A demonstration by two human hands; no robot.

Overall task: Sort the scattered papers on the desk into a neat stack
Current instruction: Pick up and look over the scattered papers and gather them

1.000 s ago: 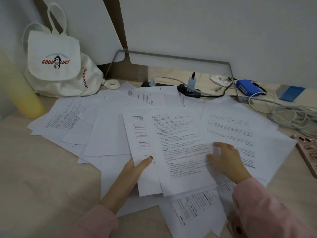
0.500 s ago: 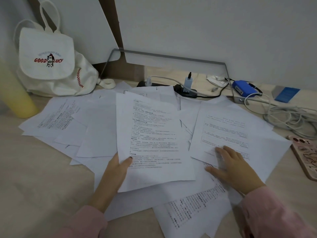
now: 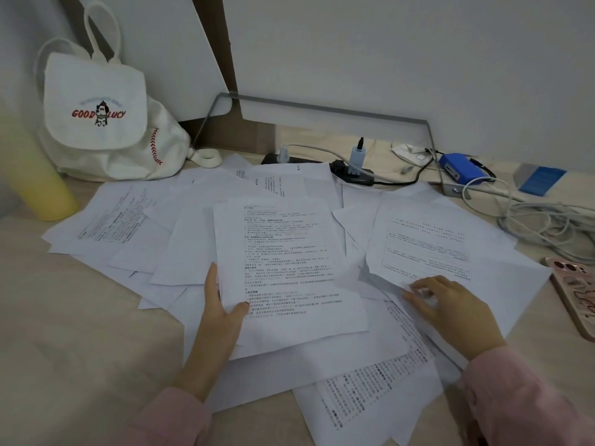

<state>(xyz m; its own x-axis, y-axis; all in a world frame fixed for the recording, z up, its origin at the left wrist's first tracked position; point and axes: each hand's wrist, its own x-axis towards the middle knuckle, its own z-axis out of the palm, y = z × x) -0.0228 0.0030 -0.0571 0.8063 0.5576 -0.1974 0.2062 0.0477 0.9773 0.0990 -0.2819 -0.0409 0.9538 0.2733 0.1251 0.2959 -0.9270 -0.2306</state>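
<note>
The task looks barely begun: most papers (image 3: 135,226) lie fanned and overlapping across the tabletop (image 3: 80,333). The left hand (image 3: 222,313) grips the left edge of a small gathered bundle (image 3: 289,268) in the middle, thumb on top. The right hand (image 3: 450,310) lays its fingers (image 3: 415,292) on the near edge of a printed sheet (image 3: 428,243) to the right, though whether they pinch it I cannot tell.

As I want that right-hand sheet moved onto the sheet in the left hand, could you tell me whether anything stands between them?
Nothing solid does. The right hand grips the right printed sheet at its near edge; between it and the centre printed sheet held by the left hand lie only flat loose papers.
</note>
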